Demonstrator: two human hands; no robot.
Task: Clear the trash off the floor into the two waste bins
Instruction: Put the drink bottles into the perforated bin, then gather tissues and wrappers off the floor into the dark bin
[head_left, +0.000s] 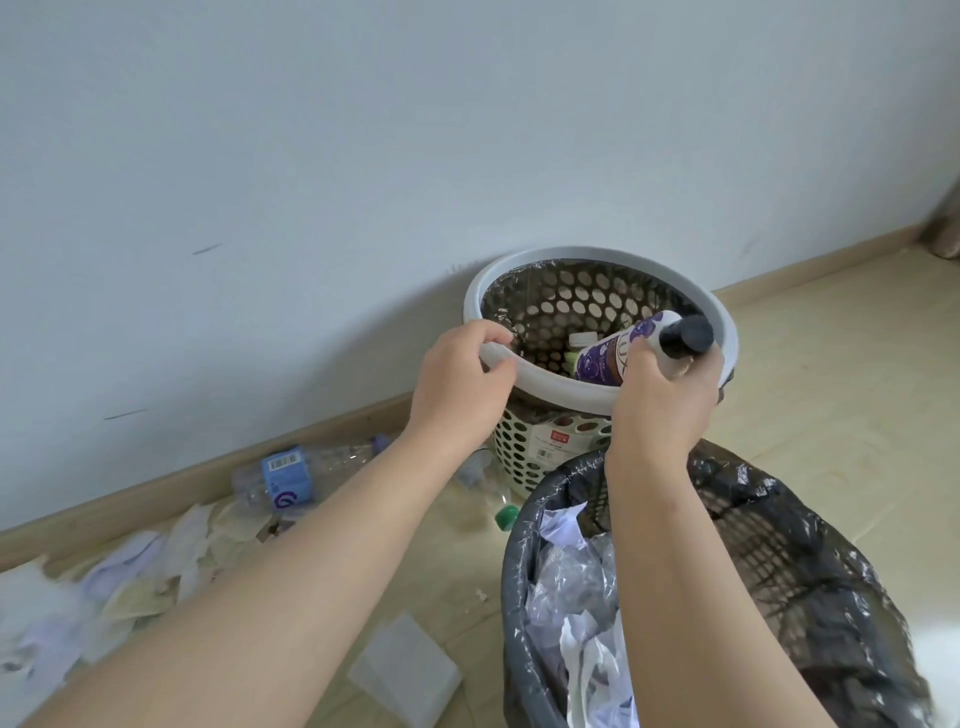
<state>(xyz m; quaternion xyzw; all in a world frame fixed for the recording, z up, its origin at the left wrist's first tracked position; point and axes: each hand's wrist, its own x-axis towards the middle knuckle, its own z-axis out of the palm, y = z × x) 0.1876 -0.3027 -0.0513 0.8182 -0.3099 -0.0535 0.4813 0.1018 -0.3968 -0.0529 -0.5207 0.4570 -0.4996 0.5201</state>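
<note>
The right grip (667, 395) is clenched round the purple bottle (618, 353) just below its black cap, holding it tilted over the mouth of the white bin (571, 257), while the left grip (462, 379) grasps that bin's near rim. The bottle looks like stiff, smooth plastic, likely light if empty and somewhat slippery, so the neck seems the surest hold. A clear bottle (291, 475) and crumpled papers (135, 577) lie on the floor beside the grey bin (514, 571).

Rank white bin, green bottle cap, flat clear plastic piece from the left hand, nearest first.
1. White bin: the left hand grips its rim.
2. Green bottle cap: on the floor between the bins.
3. Flat clear plastic piece: on the floor, bottom of view.
</note>
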